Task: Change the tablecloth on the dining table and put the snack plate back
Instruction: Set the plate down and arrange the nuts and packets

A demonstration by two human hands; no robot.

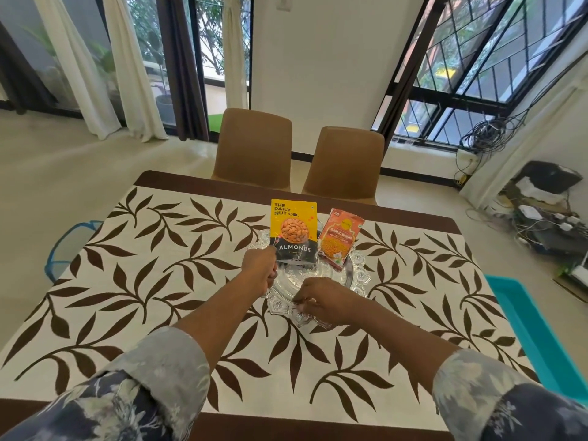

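A cream tablecloth with brown leaves [165, 268] covers the dark wooden dining table [191, 181]. On it, past the middle, sits a clear glass snack plate [361, 276]. A yellow and black almonds packet [294, 230] and an orange snack packet [340, 238] stand in the plate, leaning back. My left hand [259, 270] grips the plate's left rim, right beside the almonds packet. My right hand [321, 302] pinches the plate's near rim.
Two brown chairs [254, 144] [345, 163] stand at the table's far side. A blue basket [68, 246] is on the floor to the left, a teal bin [537, 329] at the right edge. Cables and boxes [541, 214] clutter the right wall.
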